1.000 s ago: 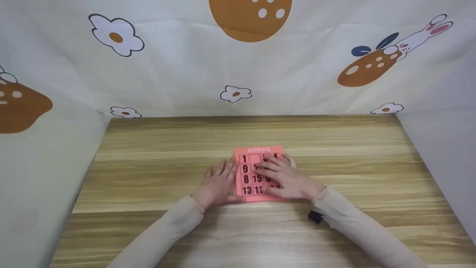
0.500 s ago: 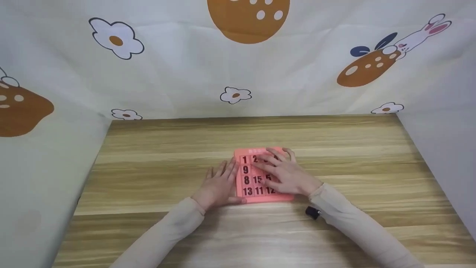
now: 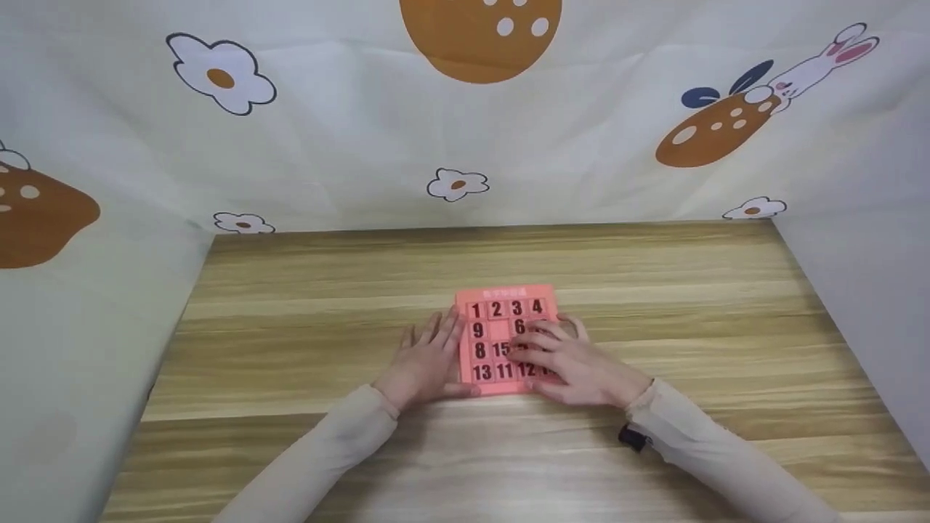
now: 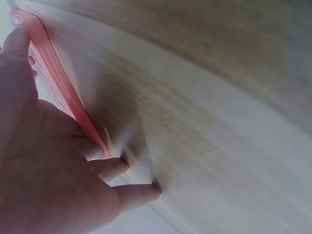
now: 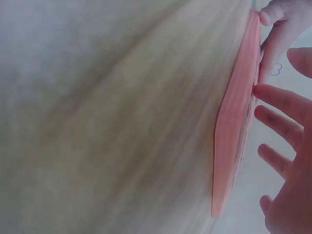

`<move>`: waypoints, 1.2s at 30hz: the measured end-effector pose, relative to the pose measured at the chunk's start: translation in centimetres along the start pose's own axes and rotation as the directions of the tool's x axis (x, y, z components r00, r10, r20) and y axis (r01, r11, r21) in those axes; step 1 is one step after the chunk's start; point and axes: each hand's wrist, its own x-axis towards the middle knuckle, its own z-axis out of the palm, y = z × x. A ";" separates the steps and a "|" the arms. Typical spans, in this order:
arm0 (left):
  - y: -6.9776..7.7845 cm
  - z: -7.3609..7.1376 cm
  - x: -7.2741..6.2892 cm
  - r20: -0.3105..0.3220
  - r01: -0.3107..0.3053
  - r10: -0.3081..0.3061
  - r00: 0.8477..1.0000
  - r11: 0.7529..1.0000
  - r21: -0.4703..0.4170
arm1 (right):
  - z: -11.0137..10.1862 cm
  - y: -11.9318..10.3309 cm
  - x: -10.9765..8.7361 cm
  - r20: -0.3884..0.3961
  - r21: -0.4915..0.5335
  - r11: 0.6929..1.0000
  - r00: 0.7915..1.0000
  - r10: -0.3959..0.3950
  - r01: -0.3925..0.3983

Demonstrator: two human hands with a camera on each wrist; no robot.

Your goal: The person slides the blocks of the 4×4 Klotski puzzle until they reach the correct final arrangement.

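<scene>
A pink number slide puzzle (image 3: pixel 505 293) lies flat on the table, its black-numbered tiles facing up. The top row reads 1, 2, 3, 4, and a vacant square (image 3: pixel 499 330) sits between the 9 and the 6. Along the puzzle's left side my left hand (image 3: pixel 421 367) rests with straight fingers, its thumb (image 4: pixel 17 41) on the near left corner. My right hand (image 3: pixel 577 367) spreads over the right side, hiding the right-hand tiles of the second and third rows. In the right wrist view, one fingertip (image 5: pixel 257 91) is right at the puzzle's top face.
The wood-grain table (image 3: pixel 305 290) extends around the puzzle. A pale cloth with printed flowers and carrots (image 3: pixel 349 131) hangs behind it, and pale walls (image 3: pixel 857 290) flank both sides. A small black object (image 3: pixel 633 437) shows by the right sleeve.
The 2 tile has slid up into the top row, leaving the gap below it. My right hand has shifted towards the near right, uncovering the top row. My left hand has stayed put.
</scene>
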 end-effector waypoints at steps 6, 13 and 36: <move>0.0 0.2 0.0 -0.027 -0.017 0.017 0.999 1.000 -0.003 | -0.1 -0.1 0.7 0.001 -0.043 0.992 0.993 0.117 -0.117; 0.0 0.2 0.0 -0.017 -0.016 0.016 1.000 1.000 -0.003 | 0.2 0.0 1.0 0.025 -0.087 0.992 0.995 0.092 -0.090; -0.1 0.3 0.0 -0.040 -0.022 0.021 0.999 1.000 -0.017 | -0.5 0.5 -0.4 -0.038 -0.054 0.996 0.997 0.066 -0.068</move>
